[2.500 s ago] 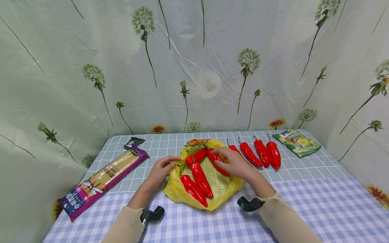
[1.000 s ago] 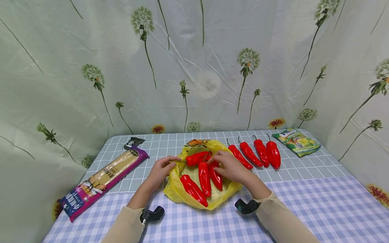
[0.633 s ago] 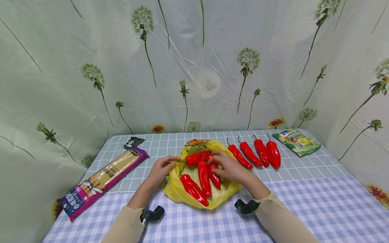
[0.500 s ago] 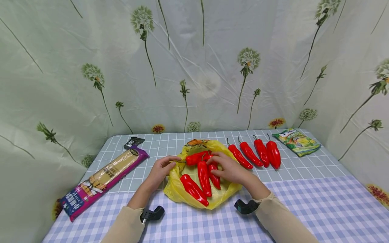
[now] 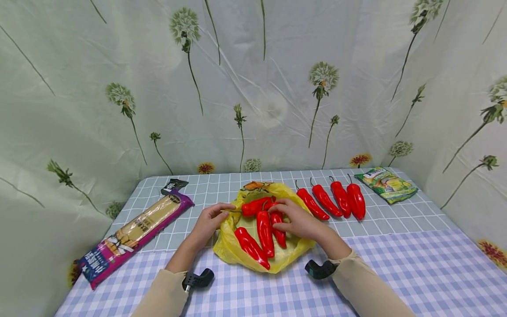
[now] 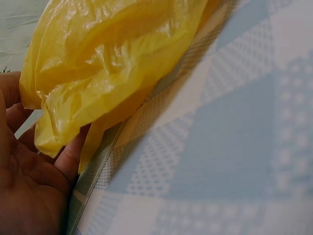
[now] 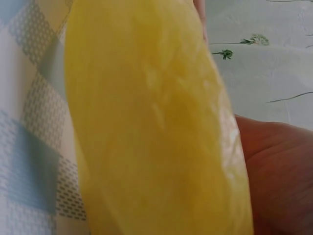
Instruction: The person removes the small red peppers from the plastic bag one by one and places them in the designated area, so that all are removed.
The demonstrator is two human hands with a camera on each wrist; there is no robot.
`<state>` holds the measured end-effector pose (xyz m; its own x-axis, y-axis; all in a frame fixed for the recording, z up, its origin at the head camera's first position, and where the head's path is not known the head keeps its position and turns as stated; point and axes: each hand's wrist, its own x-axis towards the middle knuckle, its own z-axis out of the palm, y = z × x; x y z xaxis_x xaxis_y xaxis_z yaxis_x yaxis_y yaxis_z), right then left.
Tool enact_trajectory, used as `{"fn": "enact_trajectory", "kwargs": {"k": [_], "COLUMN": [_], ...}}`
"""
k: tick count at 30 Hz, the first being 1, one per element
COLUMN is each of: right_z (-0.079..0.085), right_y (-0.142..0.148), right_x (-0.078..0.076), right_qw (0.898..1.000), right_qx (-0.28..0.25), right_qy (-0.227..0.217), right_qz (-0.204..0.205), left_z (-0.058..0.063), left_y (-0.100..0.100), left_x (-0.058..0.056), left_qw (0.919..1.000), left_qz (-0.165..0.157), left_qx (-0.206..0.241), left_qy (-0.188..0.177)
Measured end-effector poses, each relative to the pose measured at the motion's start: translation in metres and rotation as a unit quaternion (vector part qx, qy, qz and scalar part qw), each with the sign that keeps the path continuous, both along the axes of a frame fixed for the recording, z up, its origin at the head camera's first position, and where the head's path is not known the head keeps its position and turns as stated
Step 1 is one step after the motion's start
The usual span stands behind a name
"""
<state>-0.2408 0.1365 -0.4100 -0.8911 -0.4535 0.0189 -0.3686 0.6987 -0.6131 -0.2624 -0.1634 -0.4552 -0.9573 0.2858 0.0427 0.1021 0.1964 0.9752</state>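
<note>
Crumpled yellow plastic bag [image 5: 225,247] lies between left hand [image 5: 210,221] and right hand [image 5: 298,221]. Left grips its rim; right, inside, pinches a glossy red elongated pepper [image 5: 279,237] (rightmost of those in the bag).

Peppers [image 5: 252,248] in bag [image 5: 226,248]; 4 peppers [image 5: 340,200] right of it; packet [image 5: 138,233] left.

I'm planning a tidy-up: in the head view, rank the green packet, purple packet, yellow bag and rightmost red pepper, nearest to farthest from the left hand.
From the left hand:
1. Yellow bag, touching its fingers
2. Purple packet, on its left
3. Rightmost red pepper, right, outside the bag
4. Green packet, farther right
</note>
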Motion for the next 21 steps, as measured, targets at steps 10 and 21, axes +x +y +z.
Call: {"fn": "enact_trajectory", "kwargs": {"k": [10,21], "right_z": [0.0013,0.0018], "right_y": [-0.0032,-0.0058], "right_x": [0.0013,0.0004], "right_qw": [1.0,0.999], "right_qx": [0.003,-0.026], "right_qy": [-0.001,0.009], "right_qz": [-0.015,-0.042], "left_z": [-0.0011,-0.0028], "left_y": [-0.0001,-0.0011], "left_x": [-0.001,-0.0017], "left_qw": [0.9999,0.9999], "left_qz": [0.004,0.002], "left_qx": [-0.003,-0.006], "left_qy": [-0.01,-0.008]}}
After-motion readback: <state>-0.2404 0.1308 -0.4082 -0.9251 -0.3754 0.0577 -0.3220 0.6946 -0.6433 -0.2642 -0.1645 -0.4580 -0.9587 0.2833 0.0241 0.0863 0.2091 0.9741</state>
